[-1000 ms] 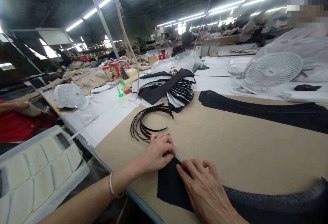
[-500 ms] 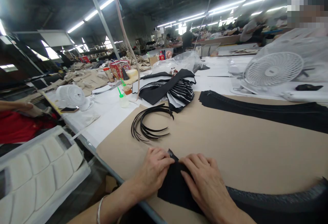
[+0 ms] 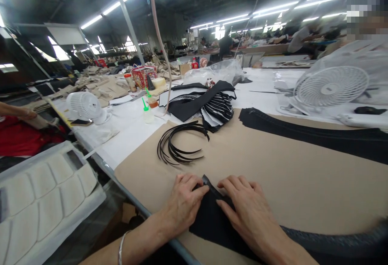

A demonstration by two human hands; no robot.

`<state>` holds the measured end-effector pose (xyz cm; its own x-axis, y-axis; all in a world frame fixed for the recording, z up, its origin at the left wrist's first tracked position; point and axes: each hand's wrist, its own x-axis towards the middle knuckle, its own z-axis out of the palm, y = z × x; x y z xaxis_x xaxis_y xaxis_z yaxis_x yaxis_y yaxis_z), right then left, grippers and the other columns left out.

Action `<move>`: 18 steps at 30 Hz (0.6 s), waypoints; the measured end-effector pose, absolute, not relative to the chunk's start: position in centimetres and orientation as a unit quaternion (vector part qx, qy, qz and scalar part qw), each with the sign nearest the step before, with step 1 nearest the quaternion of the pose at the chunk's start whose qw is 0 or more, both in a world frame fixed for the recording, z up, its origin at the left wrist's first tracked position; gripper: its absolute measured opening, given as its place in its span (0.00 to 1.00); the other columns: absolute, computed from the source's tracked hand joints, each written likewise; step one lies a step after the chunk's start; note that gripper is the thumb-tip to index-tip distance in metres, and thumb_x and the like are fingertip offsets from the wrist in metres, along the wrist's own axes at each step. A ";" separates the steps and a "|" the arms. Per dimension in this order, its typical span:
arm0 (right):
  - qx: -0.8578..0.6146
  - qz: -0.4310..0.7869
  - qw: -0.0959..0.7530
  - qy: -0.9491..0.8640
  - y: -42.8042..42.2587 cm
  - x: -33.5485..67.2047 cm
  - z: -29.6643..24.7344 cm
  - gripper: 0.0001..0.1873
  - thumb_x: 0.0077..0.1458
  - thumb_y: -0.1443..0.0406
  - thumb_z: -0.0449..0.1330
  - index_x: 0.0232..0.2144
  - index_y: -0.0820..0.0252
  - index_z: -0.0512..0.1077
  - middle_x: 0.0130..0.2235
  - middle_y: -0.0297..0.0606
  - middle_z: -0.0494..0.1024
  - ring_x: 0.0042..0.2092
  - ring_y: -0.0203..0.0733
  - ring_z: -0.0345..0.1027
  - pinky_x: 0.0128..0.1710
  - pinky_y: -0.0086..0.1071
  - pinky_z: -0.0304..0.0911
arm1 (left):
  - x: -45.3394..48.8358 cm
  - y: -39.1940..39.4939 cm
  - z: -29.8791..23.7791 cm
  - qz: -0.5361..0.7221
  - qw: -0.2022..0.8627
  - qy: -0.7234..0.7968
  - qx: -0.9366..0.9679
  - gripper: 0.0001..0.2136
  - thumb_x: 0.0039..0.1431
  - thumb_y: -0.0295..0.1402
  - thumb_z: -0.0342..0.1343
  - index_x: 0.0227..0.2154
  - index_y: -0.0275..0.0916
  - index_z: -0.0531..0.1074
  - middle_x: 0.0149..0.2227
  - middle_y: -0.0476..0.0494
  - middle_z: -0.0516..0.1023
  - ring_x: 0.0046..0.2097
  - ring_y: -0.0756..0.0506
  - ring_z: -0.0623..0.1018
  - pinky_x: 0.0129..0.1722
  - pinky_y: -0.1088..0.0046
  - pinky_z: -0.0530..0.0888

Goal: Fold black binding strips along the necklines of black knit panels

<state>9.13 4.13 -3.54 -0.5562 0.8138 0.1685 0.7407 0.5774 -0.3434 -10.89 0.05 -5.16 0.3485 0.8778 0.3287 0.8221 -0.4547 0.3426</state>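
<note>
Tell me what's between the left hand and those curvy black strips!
Between the left hand and the curved black strips, the head view shows only a narrow, bare stretch of brown sheet.

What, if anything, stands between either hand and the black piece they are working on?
Nothing visible does. The left hand is at the upper edge of the black piece, and the right hand lies over it. The black strips lie beyond the left hand, apart from the piece.

A workshop for cut material: strip lights (image 3: 123, 0) high beyond the left hand (image 3: 185, 200), people (image 3: 299, 41) far beyond the right hand (image 3: 247, 204), beige pieces (image 3: 104, 90) heaped farther left.
</note>
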 end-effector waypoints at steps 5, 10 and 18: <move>-0.465 0.133 0.149 -0.862 3.2 12.1 -4.1 0.13 0.53 0.69 0.62 0.42 0.52 0.70 0.42 0.34 0.73 0.45 0.46 0.63 0.45 0.43 0.51 | -10.9 -0.5 -5.5 0.235 0.069 0.514 0.822 0.14 0.62 0.22 0.45 0.47 0.41 0.70 0.44 0.43 0.74 0.47 0.43 0.69 0.48 0.61 0.62; -0.450 0.156 0.142 -0.868 3.2 12.7 -3.9 0.13 0.55 0.69 0.61 0.44 0.53 0.69 0.43 0.34 0.72 0.45 0.45 0.63 0.45 0.41 0.52 | -10.0 -1.3 -4.9 0.255 0.059 0.507 0.821 0.14 0.62 0.21 0.45 0.45 0.40 0.71 0.43 0.43 0.74 0.46 0.43 0.70 0.48 0.60 0.62; -0.382 0.142 0.128 -0.904 4.2 10.0 -3.1 0.05 0.58 0.70 0.58 0.38 0.56 0.69 0.40 0.34 0.71 0.43 0.42 0.63 0.45 0.38 0.52 | -8.9 -2.2 -5.3 0.234 0.072 0.501 0.830 0.17 0.61 0.22 0.45 0.50 0.42 0.69 0.45 0.43 0.74 0.47 0.42 0.70 0.47 0.61 0.66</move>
